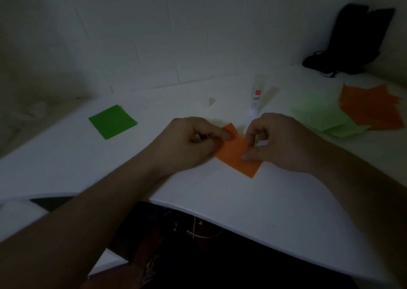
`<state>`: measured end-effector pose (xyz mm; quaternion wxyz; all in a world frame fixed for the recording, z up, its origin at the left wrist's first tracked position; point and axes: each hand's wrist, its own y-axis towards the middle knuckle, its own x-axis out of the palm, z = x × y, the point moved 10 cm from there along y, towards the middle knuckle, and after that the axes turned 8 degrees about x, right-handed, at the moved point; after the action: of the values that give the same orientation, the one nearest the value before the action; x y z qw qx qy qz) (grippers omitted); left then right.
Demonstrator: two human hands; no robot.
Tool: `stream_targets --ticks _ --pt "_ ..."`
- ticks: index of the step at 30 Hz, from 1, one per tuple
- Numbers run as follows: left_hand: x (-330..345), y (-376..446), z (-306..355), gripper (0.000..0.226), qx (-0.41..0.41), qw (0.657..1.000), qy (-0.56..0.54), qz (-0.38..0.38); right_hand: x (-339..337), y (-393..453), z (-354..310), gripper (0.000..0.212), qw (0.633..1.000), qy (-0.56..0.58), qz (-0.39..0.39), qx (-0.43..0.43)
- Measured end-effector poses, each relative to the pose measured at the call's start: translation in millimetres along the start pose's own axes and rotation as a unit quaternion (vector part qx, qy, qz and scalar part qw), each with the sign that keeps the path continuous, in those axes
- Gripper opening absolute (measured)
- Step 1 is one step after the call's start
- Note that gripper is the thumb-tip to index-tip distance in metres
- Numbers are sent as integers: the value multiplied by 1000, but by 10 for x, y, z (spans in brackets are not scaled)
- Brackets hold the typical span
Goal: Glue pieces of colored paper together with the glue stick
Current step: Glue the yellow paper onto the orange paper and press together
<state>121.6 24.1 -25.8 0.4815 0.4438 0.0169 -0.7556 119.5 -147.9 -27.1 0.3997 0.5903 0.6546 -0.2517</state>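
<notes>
Orange square paper sheet (239, 154) is being pinched by both hands — left hand (189, 143), right hand (279, 141) — and, as I judge it, edges need squaring before pressing flat.

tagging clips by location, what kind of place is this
Probably a home or dorm craft spot: a plain white table pushed against a white tiled wall, with a dark bag in the corner. A glue stick and colored paper stacks suggest hobby work, not a workshop.
</notes>
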Motion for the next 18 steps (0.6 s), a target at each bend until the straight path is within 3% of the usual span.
stream_targets --ticks 5,11,18 --pt "20 8 -35 22 6 1000 27 1 -4 -1 -102 18 1000 19 19 -15" --pt "-23 17 23 33 31 997 70 15 177 -23 -59 35 998 43 -33 6" --pt "-7 21 57 42 57 994 93 10 99 17 10 29 999 44 -8 8"
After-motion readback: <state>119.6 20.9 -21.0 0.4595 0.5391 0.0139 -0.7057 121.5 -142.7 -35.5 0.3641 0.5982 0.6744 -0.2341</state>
